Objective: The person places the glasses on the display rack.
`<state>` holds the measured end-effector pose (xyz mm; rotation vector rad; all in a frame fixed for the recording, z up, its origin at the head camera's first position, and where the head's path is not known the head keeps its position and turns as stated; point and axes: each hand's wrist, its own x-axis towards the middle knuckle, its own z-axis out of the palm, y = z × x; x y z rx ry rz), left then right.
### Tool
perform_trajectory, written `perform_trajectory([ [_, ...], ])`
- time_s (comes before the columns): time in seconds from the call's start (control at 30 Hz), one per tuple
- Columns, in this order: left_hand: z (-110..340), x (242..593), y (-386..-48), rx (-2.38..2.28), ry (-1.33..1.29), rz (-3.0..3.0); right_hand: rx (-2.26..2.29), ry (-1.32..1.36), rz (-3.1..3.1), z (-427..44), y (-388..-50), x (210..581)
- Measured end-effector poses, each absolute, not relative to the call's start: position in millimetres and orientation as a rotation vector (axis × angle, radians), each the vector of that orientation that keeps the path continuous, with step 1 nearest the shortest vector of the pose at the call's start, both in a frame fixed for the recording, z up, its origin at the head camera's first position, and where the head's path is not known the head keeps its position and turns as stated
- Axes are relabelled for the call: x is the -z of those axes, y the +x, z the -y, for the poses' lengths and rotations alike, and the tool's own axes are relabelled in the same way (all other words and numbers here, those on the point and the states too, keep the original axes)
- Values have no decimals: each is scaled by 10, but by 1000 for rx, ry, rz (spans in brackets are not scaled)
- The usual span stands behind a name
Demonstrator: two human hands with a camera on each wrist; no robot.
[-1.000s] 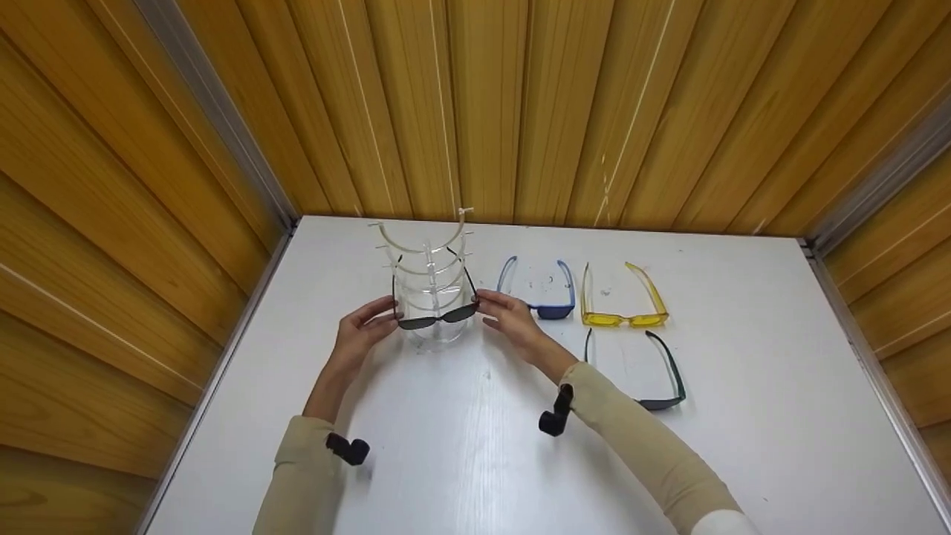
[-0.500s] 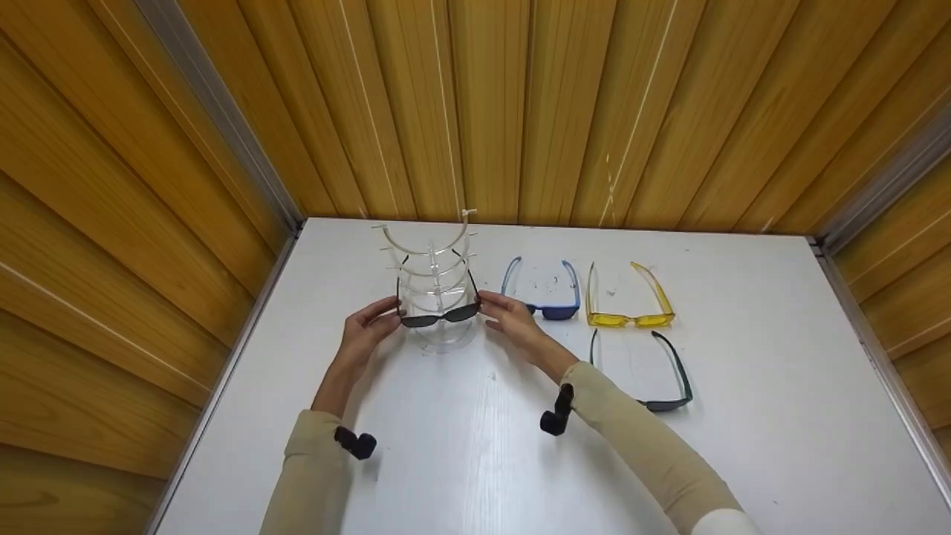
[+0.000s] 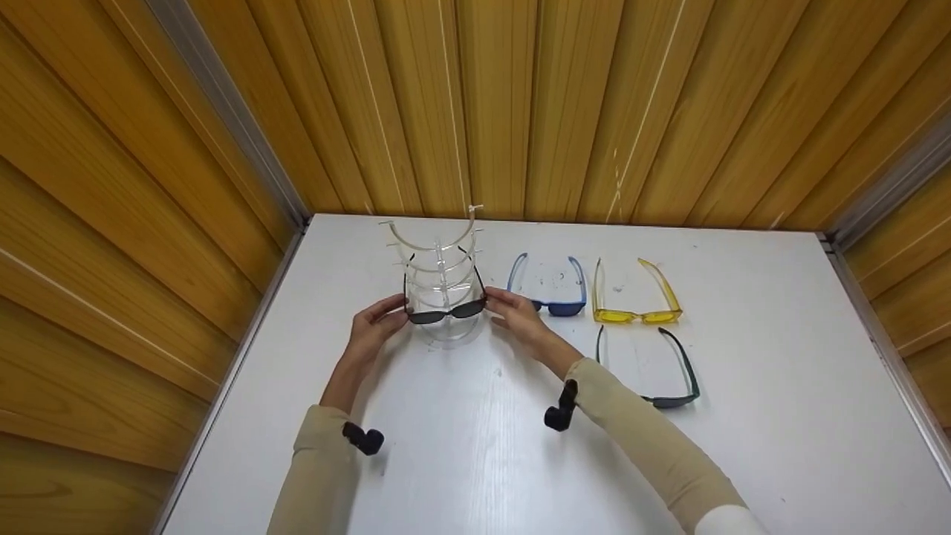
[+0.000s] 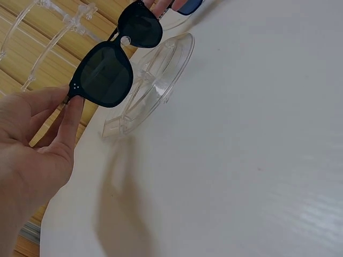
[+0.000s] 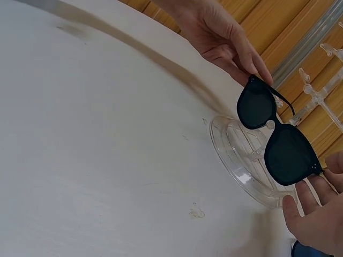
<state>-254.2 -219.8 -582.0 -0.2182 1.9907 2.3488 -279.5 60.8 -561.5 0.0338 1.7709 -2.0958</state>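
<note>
Black sunglasses (image 3: 427,317) are at the front of a clear tiered stand (image 3: 440,248), low above its round base (image 4: 174,59). The left hand (image 3: 369,331) pinches the left hinge end of the frame between thumb and fingers; the left wrist view shows this grip beside the dark lens (image 4: 106,75). At the other hinge end is the right hand (image 3: 522,321), its fingers against the temple; in the right wrist view the fingers (image 5: 309,197) are loosely bent there. Both temples point back around the stand, lenses facing front.
Blue glasses (image 3: 567,308) lie right of the stand, with yellow glasses (image 3: 658,316) beside them. Dark green glasses (image 3: 672,402) lie nearer the front, partly behind the right sleeve (image 3: 646,431). Wood-patterned walls (image 3: 490,111) stand behind and beside the white table (image 3: 461,461).
The whole head view has shifted slightly, moving everything a little to the right. Both hands stay at the black sunglasses, which sit almost unchanged against the stand.
</note>
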Motion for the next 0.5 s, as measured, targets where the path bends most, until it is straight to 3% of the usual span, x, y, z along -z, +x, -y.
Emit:
perform_trajectory([
  [0.5, 2223, 5798, -2493, -2303, -257, -2030, 2104, 30, -1749, -637, -2777, 5594],
])
